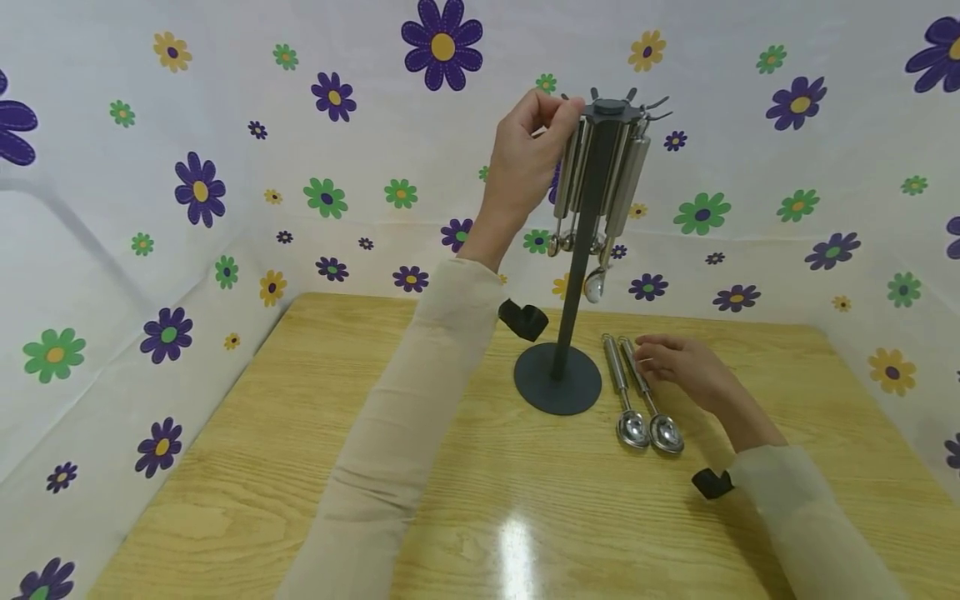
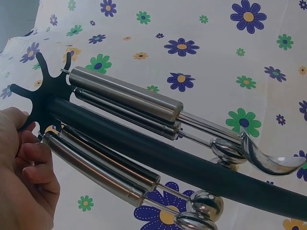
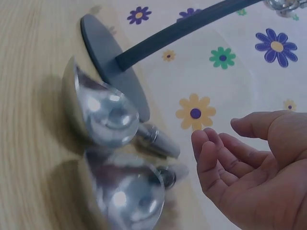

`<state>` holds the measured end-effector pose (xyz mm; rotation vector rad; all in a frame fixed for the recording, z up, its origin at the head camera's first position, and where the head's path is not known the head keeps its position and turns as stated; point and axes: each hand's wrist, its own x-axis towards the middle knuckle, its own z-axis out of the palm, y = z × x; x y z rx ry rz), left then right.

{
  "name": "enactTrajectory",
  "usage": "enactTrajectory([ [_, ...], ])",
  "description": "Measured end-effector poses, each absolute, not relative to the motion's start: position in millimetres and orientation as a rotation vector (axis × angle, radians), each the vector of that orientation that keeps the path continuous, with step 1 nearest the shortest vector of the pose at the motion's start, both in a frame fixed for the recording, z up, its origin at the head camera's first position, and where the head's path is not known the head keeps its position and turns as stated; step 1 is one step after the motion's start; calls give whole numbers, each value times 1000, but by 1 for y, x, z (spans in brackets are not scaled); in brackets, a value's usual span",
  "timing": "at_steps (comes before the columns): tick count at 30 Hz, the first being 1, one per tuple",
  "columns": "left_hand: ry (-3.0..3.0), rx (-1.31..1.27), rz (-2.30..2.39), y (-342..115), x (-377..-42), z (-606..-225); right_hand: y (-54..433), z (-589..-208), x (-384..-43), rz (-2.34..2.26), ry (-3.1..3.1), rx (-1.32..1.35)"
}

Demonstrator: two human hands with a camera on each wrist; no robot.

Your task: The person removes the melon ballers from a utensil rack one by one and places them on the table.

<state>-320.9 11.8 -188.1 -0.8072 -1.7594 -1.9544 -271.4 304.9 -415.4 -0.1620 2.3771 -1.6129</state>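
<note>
A dark grey utensil stand [image 1: 573,308] rises from a round base on the table. At its top my left hand [image 1: 525,154] pinches one of the hooked arms between thumb and fingers. Several steel utensils [image 1: 628,179] with thick handles hang from the hooks, as the left wrist view also shows, one a scoop [image 2: 268,158]. My right hand [image 1: 686,368], fingers loosely bent and holding nothing, hovers beside the handles of two steel scoops. These scoops, a left one [image 1: 632,429] and a right one [image 1: 666,434], lie side by side right of the base, bowls toward me.
The wooden table [image 1: 247,467] ends at a white flowered cloth [image 1: 420,158] behind and at both sides. A black camera mount [image 1: 525,321] sits at the left wrist, and another black mount [image 1: 711,483] at the right wrist.
</note>
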Motion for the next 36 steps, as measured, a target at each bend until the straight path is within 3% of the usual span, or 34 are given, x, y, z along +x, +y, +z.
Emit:
enactTrajectory([
  [9, -1781, -795, -1938, 11, -322, -189, 284, -383, -273, -1657, 2376, -290],
  [26, -1782, -801, -1939, 10, -322, -188, 247, -286, -260, -1859, 2607, -488],
  [36, -1778, -833, -1926, 9, -322, -189, 229, -256, -261, -2373, 2253, -558],
])
